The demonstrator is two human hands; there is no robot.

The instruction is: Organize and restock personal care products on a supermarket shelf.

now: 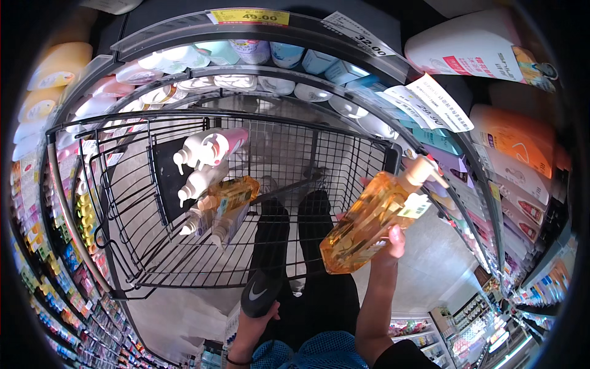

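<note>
My right hand (392, 242) grips an amber pump bottle (364, 221) with a beige pump top, held tilted over the right side of a black wire shopping cart (295, 237). Low in the picture, my left hand (262, 318) is closed around a dark object with a white Nike swoosh (259, 293), whose kind I cannot tell. Inside the cart lie several pump bottles: a white and pink bottle (214, 146), a white one (203, 180) below it, another amber bottle (235, 196) and a pale bottle (226, 228) partly beneath that.
Curved by the lens, store shelves of toiletry bottles surround the cart. Price tags (428, 104) jut from the shelf edge at right, near the held bottle's pump. Orange bottles (514, 138) stand beyond them. Grey floor (428, 267) shows at the lower right.
</note>
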